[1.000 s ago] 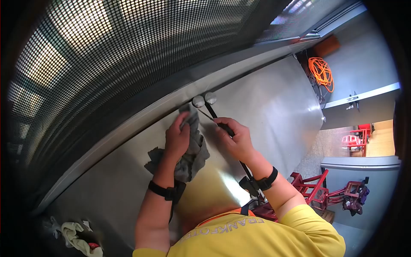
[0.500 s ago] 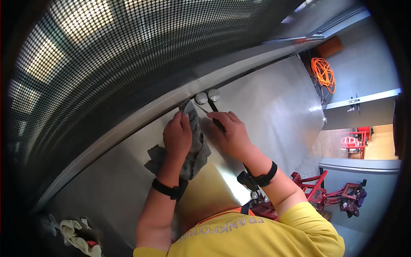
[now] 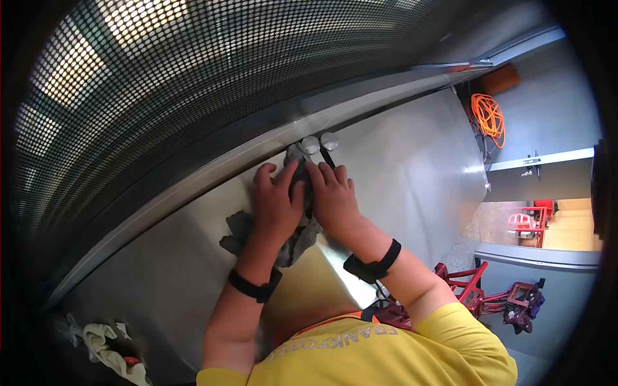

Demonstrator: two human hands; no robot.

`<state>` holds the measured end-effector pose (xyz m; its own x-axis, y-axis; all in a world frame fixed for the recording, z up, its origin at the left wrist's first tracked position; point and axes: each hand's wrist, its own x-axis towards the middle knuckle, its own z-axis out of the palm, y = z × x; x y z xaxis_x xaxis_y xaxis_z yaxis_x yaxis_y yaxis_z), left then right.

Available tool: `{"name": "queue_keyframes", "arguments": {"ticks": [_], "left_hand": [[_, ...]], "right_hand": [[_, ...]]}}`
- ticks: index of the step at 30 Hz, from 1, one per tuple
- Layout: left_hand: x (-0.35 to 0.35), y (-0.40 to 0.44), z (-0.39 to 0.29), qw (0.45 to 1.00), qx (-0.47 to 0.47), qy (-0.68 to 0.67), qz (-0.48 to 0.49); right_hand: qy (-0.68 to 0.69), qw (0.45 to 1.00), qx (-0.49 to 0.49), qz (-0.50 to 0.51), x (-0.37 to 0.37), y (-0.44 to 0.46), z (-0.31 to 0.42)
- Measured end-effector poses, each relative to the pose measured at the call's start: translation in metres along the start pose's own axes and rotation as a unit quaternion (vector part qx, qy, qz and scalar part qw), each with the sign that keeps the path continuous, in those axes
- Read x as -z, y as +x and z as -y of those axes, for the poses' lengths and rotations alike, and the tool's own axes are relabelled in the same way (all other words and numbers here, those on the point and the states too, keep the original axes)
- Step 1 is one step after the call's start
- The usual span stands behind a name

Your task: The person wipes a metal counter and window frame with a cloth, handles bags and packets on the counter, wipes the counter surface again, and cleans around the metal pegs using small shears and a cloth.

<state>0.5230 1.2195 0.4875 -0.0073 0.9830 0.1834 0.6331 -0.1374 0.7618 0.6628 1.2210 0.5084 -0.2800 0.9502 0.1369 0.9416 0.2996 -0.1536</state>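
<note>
A crumpled grey cloth (image 3: pixel 296 248) lies on the metal table (image 3: pixel 412 154) beneath both hands. My left hand (image 3: pixel 275 199) presses on its upper part with the fingers spread. Close beside it, my right hand (image 3: pixel 333 196) rests at the cloth's right edge, fingers bent and reaching forward. Just beyond the fingertips are two round silver knobs (image 3: pixel 310 145), near the table's back edge. A black bar (image 3: pixel 327 157) runs from the right knob under my right hand. Any thin tool under that hand is hidden.
A perforated metal screen (image 3: pixel 225 71) rises behind the table. Orange cable (image 3: pixel 488 118) hangs at the right. Red metal frames (image 3: pixel 473 293) stand at lower right. A cream cloth (image 3: pixel 106 347) lies at lower left, and a cabinet door (image 3: pixel 541 161) is at the right.
My right hand has moved left against the cloth, and the thin pointed tool by its fingers is no longer visible. My left hand's fingers have spread over the cloth. The view has shifted slightly.
</note>
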Motion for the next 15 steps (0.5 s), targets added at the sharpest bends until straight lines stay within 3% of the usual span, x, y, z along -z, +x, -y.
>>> {"name": "queue_keyframes", "arguments": {"ticks": [1, 4, 7, 15], "left_hand": [[0.003, -0.006, -0.001, 0.996, -0.023, 0.083, -0.006], [0.019, -0.017, -0.016, 0.992, -0.026, 0.121, -0.017], [0.024, -0.028, -0.019, 0.991, -0.03, 0.126, 0.025], [0.005, -0.034, 0.002, 0.987, -0.049, 0.155, 0.017]], "right_hand": [[0.0, 1.0, 0.001, 0.002, 0.001, -0.001, 0.001], [0.05, 0.998, -0.013, 0.046, 0.005, -0.001, 0.003], [0.065, 0.996, -0.004, 0.058, 0.013, 0.001, 0.004], [0.039, 0.999, 0.004, 0.032, -0.005, -0.003, 0.0]]}}
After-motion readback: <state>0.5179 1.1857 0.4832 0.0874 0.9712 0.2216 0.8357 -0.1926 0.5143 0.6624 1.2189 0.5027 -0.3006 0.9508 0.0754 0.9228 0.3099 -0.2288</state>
